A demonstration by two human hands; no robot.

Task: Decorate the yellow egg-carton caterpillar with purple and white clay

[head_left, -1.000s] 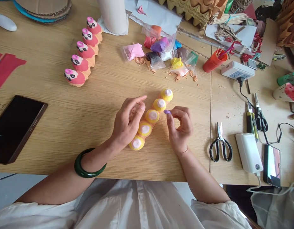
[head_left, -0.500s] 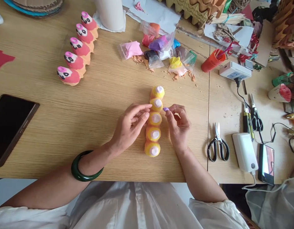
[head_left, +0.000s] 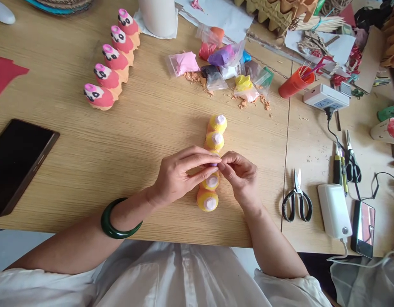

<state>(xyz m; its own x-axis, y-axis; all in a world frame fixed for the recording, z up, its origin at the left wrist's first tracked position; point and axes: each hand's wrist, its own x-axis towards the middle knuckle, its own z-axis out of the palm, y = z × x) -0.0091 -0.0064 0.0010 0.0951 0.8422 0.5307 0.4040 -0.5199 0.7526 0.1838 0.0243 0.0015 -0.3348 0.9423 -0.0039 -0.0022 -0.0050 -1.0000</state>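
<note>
A small piece of purple clay (head_left: 214,164) is pinched between the fingertips of my left hand (head_left: 180,170) and my right hand (head_left: 241,175). Both hands are closed on it, fingertips meeting. Beneath them stretches a strip of egg carton cups (head_left: 207,201) covered in yellow clay, each visible cup topped with a pale, whitish-pink patch. My fingers cover the middle cup for the most part. Whether they touch the strip cannot be made out. A dark green bangle (head_left: 111,219) rings my left wrist.
Five-cup red figures (head_left: 112,79) with painted faces stand at the upper left. Bagged coloured clay (head_left: 222,57) lies beyond the strip. Black-handled scissors (head_left: 297,200) and a white power bank (head_left: 335,211) lie right; a dark tablet (head_left: 19,164) lies left. An orange cup (head_left: 294,83) holds sticks.
My left hand has moved right and joined my right hand, so both now grip the purple clay that only the right held before. The whole view has shifted slightly.
</note>
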